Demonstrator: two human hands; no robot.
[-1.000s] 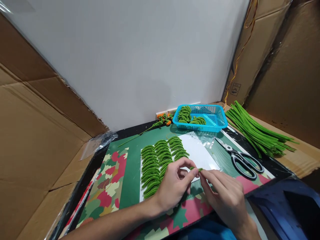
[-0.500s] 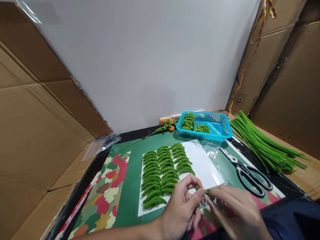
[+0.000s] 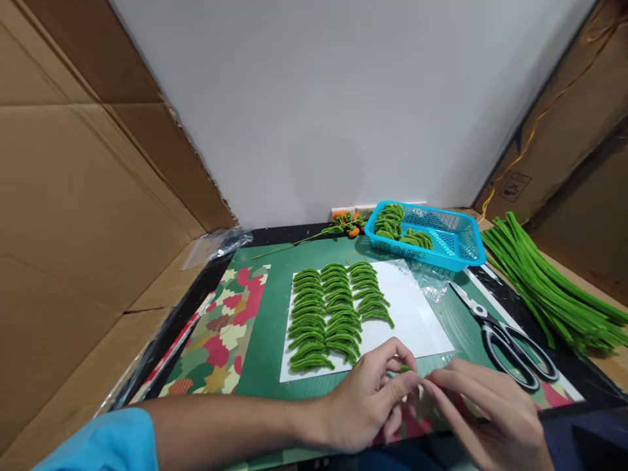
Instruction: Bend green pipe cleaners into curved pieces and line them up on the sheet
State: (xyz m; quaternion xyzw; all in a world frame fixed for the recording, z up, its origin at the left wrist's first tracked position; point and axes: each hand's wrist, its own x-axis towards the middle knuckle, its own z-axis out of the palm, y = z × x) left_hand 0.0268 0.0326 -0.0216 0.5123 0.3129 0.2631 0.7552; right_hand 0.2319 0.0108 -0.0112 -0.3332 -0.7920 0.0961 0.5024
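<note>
My left hand [image 3: 377,396] is closed, its thumb and fingers pinching a small green pipe-cleaner piece [image 3: 405,369]; only a bit of it shows. Fingertip to fingertip with it, my right hand [image 3: 483,405] is also in a pinch, at the end of the same piece, which the fingers mostly cover. Beyond them, a white sheet [image 3: 417,307] carries three columns of curved leaf shapes made of green pipe cleaner [image 3: 309,320]. The right column is shorter than the other two.
A blue basket [image 3: 464,261] at the back holds more leaf shapes. Scissors [image 3: 490,320] lie to the right, beside a bundle of green pipe cleaners [image 3: 554,288]. An orange-flowered stem [image 3: 314,237] rests near the white wall. Cardboard panels [image 3: 83,216] stand at both sides.
The view has shifted, showing more of my left forearm and its blue sleeve. My hands have come closer together, and less of the green piece shows between them.
</note>
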